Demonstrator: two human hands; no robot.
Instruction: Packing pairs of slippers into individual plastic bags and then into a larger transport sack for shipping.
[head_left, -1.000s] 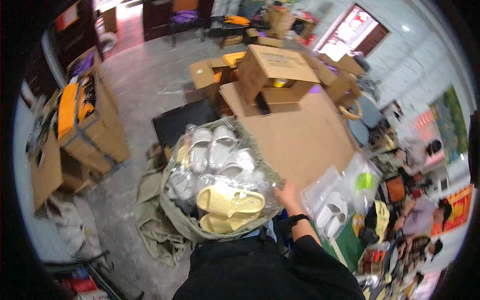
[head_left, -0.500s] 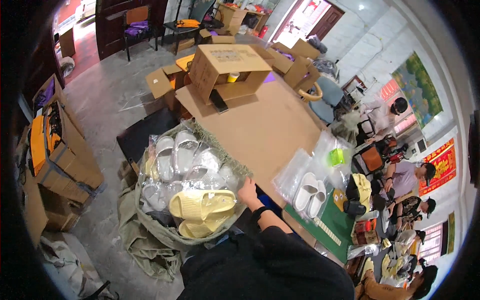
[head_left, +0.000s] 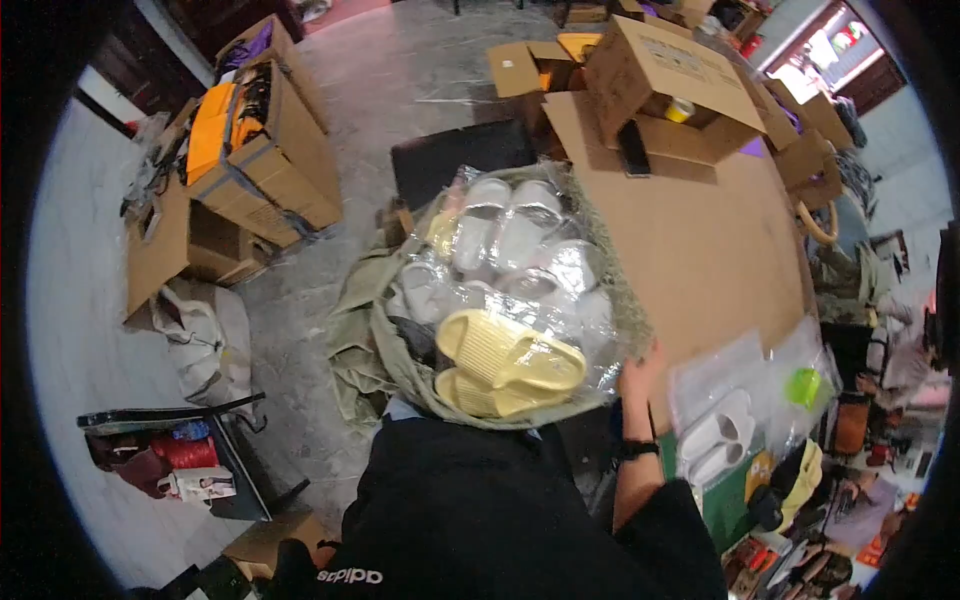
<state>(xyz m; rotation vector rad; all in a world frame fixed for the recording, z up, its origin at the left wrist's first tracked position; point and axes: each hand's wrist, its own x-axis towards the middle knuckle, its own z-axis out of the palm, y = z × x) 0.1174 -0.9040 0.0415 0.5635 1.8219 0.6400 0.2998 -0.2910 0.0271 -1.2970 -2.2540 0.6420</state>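
While the sack (head_left: 400, 350) of bagged slippers sits at frame centre, a yellow pair (head_left: 505, 362) on top, the right hand (head_left: 640, 375) is pressed against its right edge beside the table (head_left: 690, 240) — its grip cannot be told. The left hand is not seen.

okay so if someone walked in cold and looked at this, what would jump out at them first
Most striking is the olive sack in the middle, heaped with bagged white slippers, with a pale yellow pair nearest the person. Their right hand rests at the sack's right edge, beside a broad cardboard sheet. Another bagged white pair lies right of that hand, and open cartons stand at upper left.
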